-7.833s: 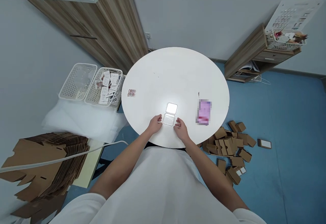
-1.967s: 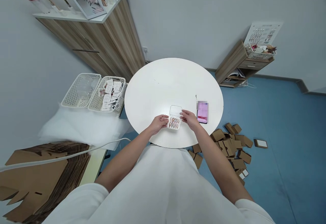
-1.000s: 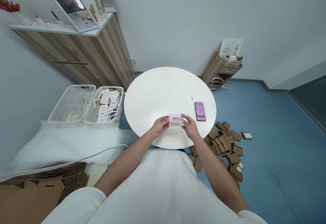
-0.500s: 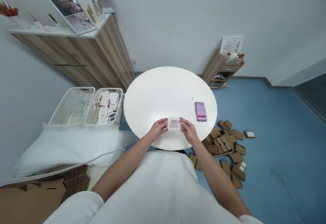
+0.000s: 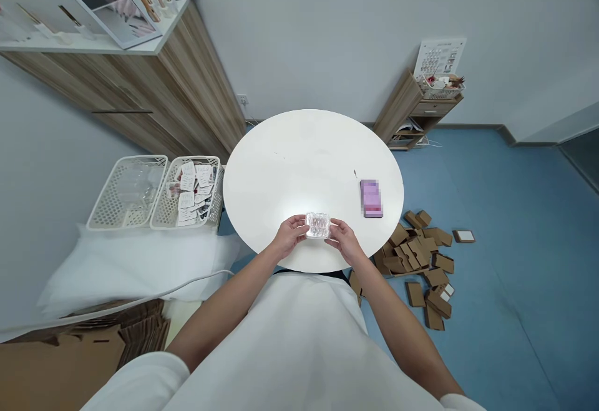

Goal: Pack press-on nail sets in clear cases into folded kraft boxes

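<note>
A small clear plastic case (image 5: 317, 225) with little coloured pieces inside is held closed between both hands, just above the near edge of the round white table (image 5: 299, 168). My left hand (image 5: 291, 235) pinches its left end with curled fingers. My right hand (image 5: 341, 239) grips its right end the same way.
A purple phone (image 5: 371, 198) lies on the table's right side. Two white baskets (image 5: 154, 191) stand at the left, one holding several small packets. Small brown boxes (image 5: 421, 258) are scattered on the blue floor at right. Flat cardboard (image 5: 70, 361) is stacked at lower left.
The case was open on the table two seconds ago; its lid is now shut and both hands have lifted it slightly toward me.
</note>
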`<act>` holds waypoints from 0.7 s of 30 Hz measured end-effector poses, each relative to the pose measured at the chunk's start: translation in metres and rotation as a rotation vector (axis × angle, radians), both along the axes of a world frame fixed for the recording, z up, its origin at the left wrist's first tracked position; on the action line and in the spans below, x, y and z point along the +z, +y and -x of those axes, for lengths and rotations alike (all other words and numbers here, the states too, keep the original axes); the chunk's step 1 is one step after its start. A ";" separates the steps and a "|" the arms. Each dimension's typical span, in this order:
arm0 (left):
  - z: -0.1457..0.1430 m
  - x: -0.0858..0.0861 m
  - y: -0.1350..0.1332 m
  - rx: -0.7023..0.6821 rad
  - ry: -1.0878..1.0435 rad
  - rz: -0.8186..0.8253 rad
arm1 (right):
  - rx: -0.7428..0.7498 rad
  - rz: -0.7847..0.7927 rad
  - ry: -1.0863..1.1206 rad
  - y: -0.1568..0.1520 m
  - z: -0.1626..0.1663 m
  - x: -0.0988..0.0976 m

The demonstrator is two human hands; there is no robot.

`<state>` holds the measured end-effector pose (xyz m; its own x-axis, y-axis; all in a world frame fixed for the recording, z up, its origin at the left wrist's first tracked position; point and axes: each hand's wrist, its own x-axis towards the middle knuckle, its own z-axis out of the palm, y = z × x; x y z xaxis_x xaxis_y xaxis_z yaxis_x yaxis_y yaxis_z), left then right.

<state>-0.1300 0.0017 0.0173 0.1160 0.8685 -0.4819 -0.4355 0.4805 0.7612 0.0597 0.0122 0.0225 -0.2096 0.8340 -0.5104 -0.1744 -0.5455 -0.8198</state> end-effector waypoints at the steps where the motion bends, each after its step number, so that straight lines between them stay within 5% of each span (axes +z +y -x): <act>1: 0.000 -0.001 0.000 0.001 0.010 0.003 | 0.030 0.019 -0.027 0.001 -0.002 -0.001; 6: 0.000 -0.008 -0.001 0.017 0.126 0.046 | 0.043 0.003 -0.161 0.008 -0.006 -0.004; 12: 0.002 -0.013 -0.003 -0.162 0.321 0.057 | 0.031 0.011 -0.155 0.014 -0.005 -0.004; 21: 0.001 -0.020 -0.002 -0.109 0.304 0.006 | 0.041 -0.017 -0.182 0.013 -0.003 -0.010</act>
